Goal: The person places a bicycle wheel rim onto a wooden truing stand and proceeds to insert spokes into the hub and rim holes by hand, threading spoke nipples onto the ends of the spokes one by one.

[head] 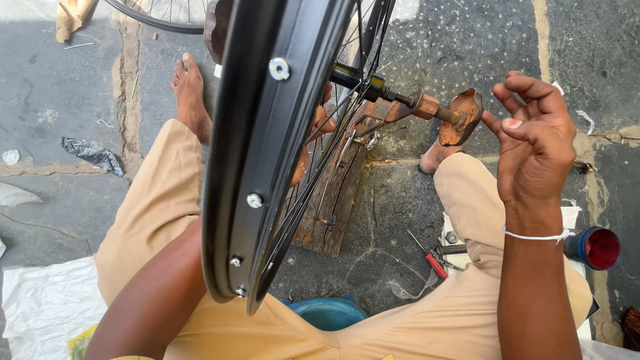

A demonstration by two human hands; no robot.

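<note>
Right hand [533, 143] raised at 3 o'clock, fingers curled loosely, pinching nothing visible. Left hand hidden behind wheel rim [257, 173], grip can't tell. Black rim upright at centre, nipples along it, axle [427, 107] pointing toward 3.

Not much packaging lying around you, honestly. A crumpled tan paper wrapper [72, 16] is sitting at the top left on the stone floor, and a yellow packet corner [81, 341] is peeking out beside your left thigh. No labels, signs or screens showing anywhere.
</note>
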